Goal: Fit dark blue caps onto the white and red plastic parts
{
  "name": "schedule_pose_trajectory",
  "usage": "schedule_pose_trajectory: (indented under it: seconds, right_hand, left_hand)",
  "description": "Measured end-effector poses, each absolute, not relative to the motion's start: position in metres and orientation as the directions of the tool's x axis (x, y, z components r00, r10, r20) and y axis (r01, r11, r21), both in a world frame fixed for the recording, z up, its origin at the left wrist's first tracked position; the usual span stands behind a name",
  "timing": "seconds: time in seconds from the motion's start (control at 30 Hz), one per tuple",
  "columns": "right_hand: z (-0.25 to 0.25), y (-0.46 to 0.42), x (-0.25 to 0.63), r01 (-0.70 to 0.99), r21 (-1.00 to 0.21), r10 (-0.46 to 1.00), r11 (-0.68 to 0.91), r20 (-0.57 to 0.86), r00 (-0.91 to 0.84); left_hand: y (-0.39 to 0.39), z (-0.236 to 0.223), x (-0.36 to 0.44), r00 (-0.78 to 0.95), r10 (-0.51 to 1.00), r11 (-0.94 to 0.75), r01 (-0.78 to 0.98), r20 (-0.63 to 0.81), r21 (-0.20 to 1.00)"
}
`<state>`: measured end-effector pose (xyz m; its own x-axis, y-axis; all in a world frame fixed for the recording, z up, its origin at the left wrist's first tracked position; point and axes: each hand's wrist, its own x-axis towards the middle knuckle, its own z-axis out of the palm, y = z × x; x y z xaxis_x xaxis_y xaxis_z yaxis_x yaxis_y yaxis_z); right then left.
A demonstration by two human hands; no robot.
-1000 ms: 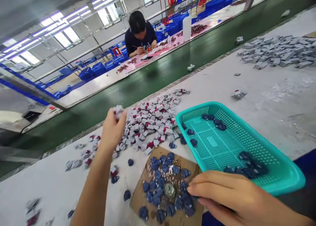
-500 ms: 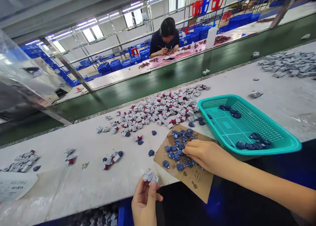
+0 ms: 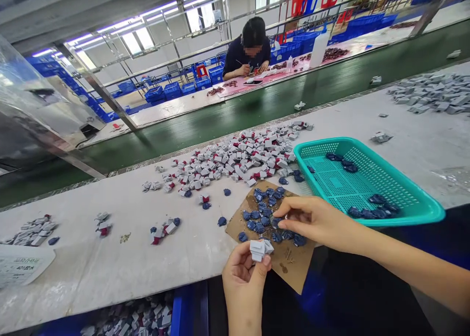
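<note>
My left hand (image 3: 244, 272) is at the table's near edge, fingers closed on a small grey-white plastic part (image 3: 260, 249). My right hand (image 3: 316, 221) rests over a brown cardboard sheet (image 3: 290, 267), its fingertips pinching a small dark blue piece (image 3: 276, 222) among several blue pieces (image 3: 259, 216) lying on the cardboard. Just beyond lies a heap of grey, white and red parts (image 3: 242, 160). A teal mesh tray (image 3: 411, 211) with a few blue pieces in it stands to the right of my right hand.
A green conveyor belt (image 3: 220, 121) runs behind the white table (image 3: 110, 262). A person (image 3: 249, 50) sits working at the far bench. A pile of grey parts (image 3: 429, 94) lies far right; small clusters (image 3: 33, 231) lie left. A blue bin of parts (image 3: 139, 319) sits below the table edge.
My left hand carried the grey part from above the heap down to the near table edge and rightwards beside the cardboard. My right hand's fingers have closed on a blue piece.
</note>
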<state>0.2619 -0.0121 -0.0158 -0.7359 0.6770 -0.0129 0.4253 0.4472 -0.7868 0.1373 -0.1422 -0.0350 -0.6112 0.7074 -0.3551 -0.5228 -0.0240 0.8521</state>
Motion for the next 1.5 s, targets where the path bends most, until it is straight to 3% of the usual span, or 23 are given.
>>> schedule_pose_trajectory:
  seconds: [0.1, 0.17, 0.47, 0.63, 0.73, 0.83, 1.0, 1.2, 1.4, 1.5]
  right_hand:
    - [-0.005, -0.024, 0.267, 0.295, -0.952, 0.713, 0.081, -0.151, -0.684]
    - [0.001, -0.031, 0.269, 0.261, -0.965, 0.703, 0.018, -0.174, -0.689]
    - [0.004, -0.038, 0.272, 0.31, -0.923, 0.699, 0.229, -0.066, -0.712]
    - [0.002, -0.04, 0.275, 0.262, -0.86, 0.616, 0.438, 0.075, -0.784]
    - [0.001, -0.04, 0.276, 0.232, -0.845, 0.572, 0.482, 0.102, -0.814]
    - [-0.001, -0.038, 0.275, 0.202, -0.885, 0.558, 0.42, 0.076, -0.826]
    - [-0.001, -0.031, 0.275, 0.176, -0.971, 0.49, 0.159, -0.077, -0.868]
    - [-0.007, -0.03, 0.27, 0.24, -0.969, 0.438, -0.062, -0.243, -0.866]
    - [0.002, -0.031, 0.262, 0.159, -0.972, 0.431, -0.173, -0.22, -0.875]
    - [0.005, -0.028, 0.257, 0.11, -0.99, 0.579, -0.09, -0.142, -0.803]
  left_hand:
    - [-0.139, -0.032, 0.144, -0.592, 0.725, -0.04, -0.546, -0.352, 0.837]
    - [-0.137, -0.03, 0.146, -0.582, 0.734, -0.034, -0.545, -0.349, 0.838]
    - [-0.134, -0.027, 0.151, -0.575, 0.757, -0.023, -0.498, -0.311, 0.867]
    - [-0.135, -0.029, 0.152, -0.593, 0.752, -0.023, -0.461, -0.289, 0.887]
    - [-0.137, -0.03, 0.153, -0.614, 0.751, -0.042, -0.412, -0.244, 0.91]
    - [-0.137, -0.032, 0.155, -0.626, 0.75, -0.042, -0.37, -0.216, 0.928]
    - [-0.137, -0.036, 0.157, -0.587, 0.779, -0.03, -0.385, -0.22, 0.923]
    - [-0.14, -0.037, 0.146, -0.493, 0.821, 0.047, -0.445, -0.288, 0.894]
    - [-0.135, -0.027, 0.141, -0.404, 0.88, 0.083, -0.383, -0.248, 0.92]
    - [-0.129, -0.023, 0.145, -0.484, 0.845, 0.074, -0.314, -0.227, 0.946]
